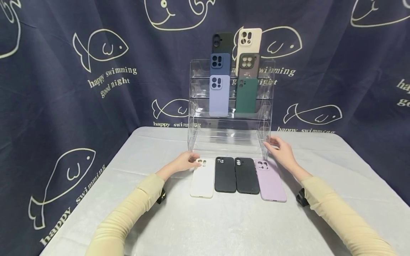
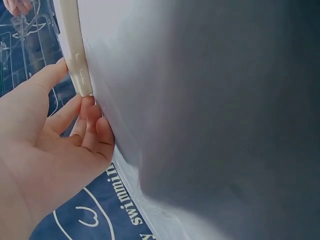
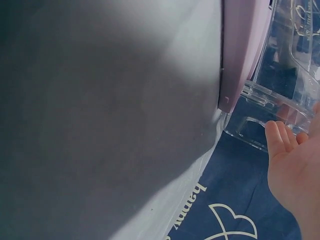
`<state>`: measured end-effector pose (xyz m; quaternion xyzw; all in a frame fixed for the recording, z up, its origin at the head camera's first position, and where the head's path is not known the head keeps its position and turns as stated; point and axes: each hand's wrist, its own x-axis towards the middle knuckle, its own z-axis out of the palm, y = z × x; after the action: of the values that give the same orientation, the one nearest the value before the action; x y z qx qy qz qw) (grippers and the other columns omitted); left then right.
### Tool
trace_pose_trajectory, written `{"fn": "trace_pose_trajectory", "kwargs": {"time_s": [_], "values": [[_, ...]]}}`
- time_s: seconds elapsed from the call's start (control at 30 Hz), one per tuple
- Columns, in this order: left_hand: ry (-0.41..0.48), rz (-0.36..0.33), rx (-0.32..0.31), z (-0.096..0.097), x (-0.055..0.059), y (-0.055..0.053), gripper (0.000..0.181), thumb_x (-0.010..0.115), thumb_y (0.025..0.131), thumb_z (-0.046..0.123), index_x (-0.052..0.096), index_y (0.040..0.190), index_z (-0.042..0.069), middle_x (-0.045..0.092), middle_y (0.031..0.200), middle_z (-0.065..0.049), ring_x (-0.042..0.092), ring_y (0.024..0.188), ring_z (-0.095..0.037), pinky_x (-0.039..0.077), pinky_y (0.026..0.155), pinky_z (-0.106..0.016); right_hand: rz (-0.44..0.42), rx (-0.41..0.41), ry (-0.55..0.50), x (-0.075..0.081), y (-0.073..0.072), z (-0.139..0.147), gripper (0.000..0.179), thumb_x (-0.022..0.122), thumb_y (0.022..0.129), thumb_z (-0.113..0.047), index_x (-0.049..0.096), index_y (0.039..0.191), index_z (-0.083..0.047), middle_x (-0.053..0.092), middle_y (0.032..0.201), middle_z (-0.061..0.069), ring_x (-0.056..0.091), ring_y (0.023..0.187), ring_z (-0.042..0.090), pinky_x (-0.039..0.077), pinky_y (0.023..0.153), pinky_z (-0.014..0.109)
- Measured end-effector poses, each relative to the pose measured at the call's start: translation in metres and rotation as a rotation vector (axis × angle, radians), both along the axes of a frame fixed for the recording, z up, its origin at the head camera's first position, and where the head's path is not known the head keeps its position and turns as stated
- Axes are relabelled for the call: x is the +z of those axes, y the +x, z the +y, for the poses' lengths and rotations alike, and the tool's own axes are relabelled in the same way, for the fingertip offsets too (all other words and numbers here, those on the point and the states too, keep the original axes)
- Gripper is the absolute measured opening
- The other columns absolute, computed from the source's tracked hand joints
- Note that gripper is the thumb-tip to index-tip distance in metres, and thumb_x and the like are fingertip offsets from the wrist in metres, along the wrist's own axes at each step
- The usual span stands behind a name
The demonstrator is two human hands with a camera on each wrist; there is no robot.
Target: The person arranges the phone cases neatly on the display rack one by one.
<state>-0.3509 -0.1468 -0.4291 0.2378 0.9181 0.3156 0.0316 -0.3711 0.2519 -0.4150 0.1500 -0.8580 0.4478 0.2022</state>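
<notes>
My left hand (image 1: 185, 161) pinches the top left corner of a white phone case (image 1: 201, 185), thumb on its face and fingertips at its edge in the left wrist view. The case lies on the table with its camera cutouts at the far end. My right hand (image 1: 282, 153) holds the lower right side of a clear acrylic display rack (image 1: 224, 144), thumb and fingers at the panel. Between the hands lie a black phone case (image 1: 225, 177), a second black phone case (image 1: 247, 179) and a lilac phone case (image 1: 271, 183); the lilac one also shows beside the right hand (image 3: 295, 160).
On the rack's upper tiers stand two columns of phone cases: black (image 1: 225, 41), blue (image 1: 221, 67) and lavender (image 1: 219, 99) at left, cream (image 1: 254, 39), dark brown (image 1: 253, 71) and green (image 1: 246, 99) at right. A dark blue fish-print curtain (image 1: 134, 46) hangs behind the pale table (image 1: 198, 227).
</notes>
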Motion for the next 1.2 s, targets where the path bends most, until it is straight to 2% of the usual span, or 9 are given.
{"fn": "trace_pose_trajectory", "kwargs": {"time_s": [0.2,0.4,0.53,0.73,0.93,1.03,1.2], "values": [[0.004,-0.014,0.012,0.0,-0.001,0.0,0.037,0.068,0.083,0.018,0.062,0.111,-0.005,0.066,0.104,-0.016,0.061,0.091,-0.023,0.053,0.084,-0.031,0.001,0.004,-0.004,-0.001,-0.001,0.001,0.046,0.061,0.092,-0.023,0.052,0.122,0.009,0.059,0.116,0.031,0.059,0.106,0.041,0.049,0.092,0.045],[0.017,-0.036,0.028,0.0,0.002,0.001,0.032,0.07,0.079,0.015,0.062,0.103,-0.004,0.064,0.098,-0.014,0.057,0.088,-0.02,0.051,0.083,-0.03,0.009,0.003,0.001,0.0,-0.001,0.001,0.045,0.061,0.092,-0.023,0.052,0.122,0.009,0.059,0.116,0.03,0.059,0.106,0.041,0.049,0.091,0.044],[0.019,-0.041,0.023,-0.001,0.004,0.003,0.028,0.07,0.077,0.013,0.061,0.099,-0.003,0.062,0.093,-0.011,0.054,0.083,-0.017,0.048,0.077,-0.026,0.003,0.001,0.007,0.0,0.0,-0.001,0.045,0.061,0.092,-0.023,0.052,0.122,0.01,0.059,0.117,0.03,0.059,0.106,0.042,0.048,0.092,0.045],[-0.001,-0.041,0.024,-0.003,0.007,0.004,0.028,0.071,0.077,0.015,0.061,0.098,0.0,0.064,0.094,-0.011,0.059,0.088,-0.02,0.051,0.083,-0.031,-0.005,-0.007,0.011,-0.002,-0.001,0.0,0.046,0.061,0.092,-0.023,0.051,0.123,0.009,0.059,0.117,0.03,0.059,0.107,0.041,0.049,0.092,0.044],[0.046,-0.047,0.06,-0.007,0.014,0.003,0.028,0.072,0.077,0.015,0.059,0.099,0.002,0.064,0.095,-0.013,0.062,0.087,-0.023,0.054,0.081,-0.033,-0.004,-0.004,0.015,-0.002,-0.001,0.001,0.044,0.059,0.093,-0.023,0.051,0.123,0.009,0.058,0.117,0.03,0.058,0.108,0.042,0.048,0.093,0.046],[0.088,-0.036,0.084,-0.007,0.016,0.002,0.03,0.071,0.078,0.014,0.058,0.101,0.001,0.064,0.097,-0.014,0.062,0.083,-0.022,0.054,0.076,-0.03,0.0,-0.007,0.019,-0.002,-0.001,0.002,0.044,0.058,0.093,-0.023,0.052,0.122,0.009,0.059,0.117,0.03,0.058,0.108,0.042,0.048,0.093,0.046],[0.155,-0.006,0.158,-0.004,0.02,0.003,0.033,0.069,0.08,0.013,0.057,0.108,0.0,0.062,0.105,-0.016,0.06,0.08,-0.019,0.052,0.067,-0.023,0.0,-0.003,0.012,-0.003,-0.001,0.0,0.043,0.058,0.093,-0.022,0.052,0.122,0.01,0.059,0.116,0.03,0.059,0.107,0.042,0.049,0.092,0.045]]}}
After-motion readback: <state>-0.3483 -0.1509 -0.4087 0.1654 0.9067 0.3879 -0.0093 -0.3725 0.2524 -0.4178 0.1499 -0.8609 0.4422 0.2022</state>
